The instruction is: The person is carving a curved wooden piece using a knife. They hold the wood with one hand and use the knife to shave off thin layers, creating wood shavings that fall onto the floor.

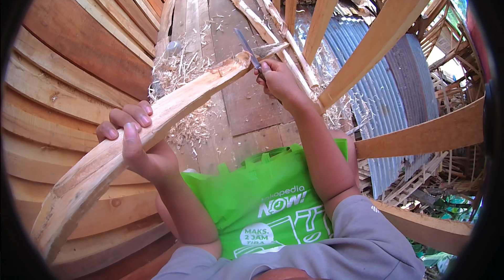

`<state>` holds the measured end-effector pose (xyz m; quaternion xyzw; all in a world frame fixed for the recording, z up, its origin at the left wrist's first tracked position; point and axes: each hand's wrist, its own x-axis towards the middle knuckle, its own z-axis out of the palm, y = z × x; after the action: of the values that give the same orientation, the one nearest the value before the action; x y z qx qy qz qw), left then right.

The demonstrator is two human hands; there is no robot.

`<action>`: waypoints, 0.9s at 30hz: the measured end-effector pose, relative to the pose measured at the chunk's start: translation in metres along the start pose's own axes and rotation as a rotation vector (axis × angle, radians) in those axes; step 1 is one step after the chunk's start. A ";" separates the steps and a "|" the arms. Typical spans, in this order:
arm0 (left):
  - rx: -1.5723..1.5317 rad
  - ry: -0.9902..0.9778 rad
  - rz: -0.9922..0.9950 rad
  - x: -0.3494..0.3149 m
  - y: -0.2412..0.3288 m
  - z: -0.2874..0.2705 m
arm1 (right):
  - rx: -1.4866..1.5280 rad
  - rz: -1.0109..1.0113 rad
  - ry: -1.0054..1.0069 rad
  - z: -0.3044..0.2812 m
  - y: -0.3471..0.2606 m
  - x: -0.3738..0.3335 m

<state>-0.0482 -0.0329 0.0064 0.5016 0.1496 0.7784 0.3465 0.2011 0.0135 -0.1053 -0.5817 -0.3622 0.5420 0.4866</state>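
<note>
A long, pale, bark-stripped wooden pole [173,102] runs from the lower left up to the middle of the view. My left hand [137,138] is wrapped round its middle, thumb on top. At the pole's far end, a curl of wood stands up beside a notch. My right hand [275,79] grips the handle of a knife [247,49], its grey blade pointing up and away, just at or beside that end; whether the edge touches the wood I cannot tell. Behind the knife lies a pointed piece of wood [270,49].
Wood shavings [184,70] litter the plank floor [247,107]. Two peeled poles [262,25] lie farther off by the slatted railing [362,44]. A plank wall [79,70] rises on the left. A green bag [262,201] covers my lap. Corrugated metal sheets [373,80] are beyond the railing.
</note>
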 end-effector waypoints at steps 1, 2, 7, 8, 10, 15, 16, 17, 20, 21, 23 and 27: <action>-0.008 -0.006 0.004 0.000 0.000 -0.001 | 0.035 0.001 -0.026 0.001 -0.003 -0.002; -0.017 -0.011 0.009 0.000 -0.001 -0.002 | -0.019 -0.032 -0.003 0.003 0.001 0.001; 0.123 -0.079 0.086 -0.007 -0.023 -0.010 | 0.004 -0.047 0.030 0.016 0.002 0.000; 0.162 -0.091 0.080 -0.009 -0.028 -0.010 | -0.083 -0.036 0.026 0.017 -0.004 -0.003; 0.060 -0.155 0.005 -0.010 -0.038 -0.012 | -0.258 -0.015 0.022 0.018 -0.015 -0.009; 0.033 -0.202 -0.036 -0.011 -0.036 -0.012 | -0.140 0.140 0.002 0.017 -0.021 -0.013; 0.029 -0.198 -0.037 -0.011 -0.037 -0.011 | -0.061 0.221 -0.027 0.016 -0.027 -0.018; 0.025 -0.194 -0.039 -0.012 -0.037 -0.011 | -0.046 0.203 -0.077 0.013 -0.030 -0.021; 0.015 -0.195 -0.044 -0.012 -0.038 -0.012 | -0.101 0.126 -0.227 0.001 -0.037 -0.030; 0.012 -0.198 -0.046 -0.012 -0.038 -0.014 | -0.188 0.086 -0.277 -0.003 -0.042 -0.034; 0.023 -0.196 -0.044 -0.012 -0.038 -0.017 | -0.292 0.058 -0.414 -0.025 -0.044 -0.038; -0.007 -0.157 -0.052 -0.012 -0.040 -0.014 | -0.118 0.045 -0.096 -0.062 -0.031 -0.014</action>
<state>-0.0420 -0.0108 -0.0317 0.5556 0.1323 0.7280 0.3792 0.2631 -0.0019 -0.0752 -0.5906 -0.4035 0.5577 0.4212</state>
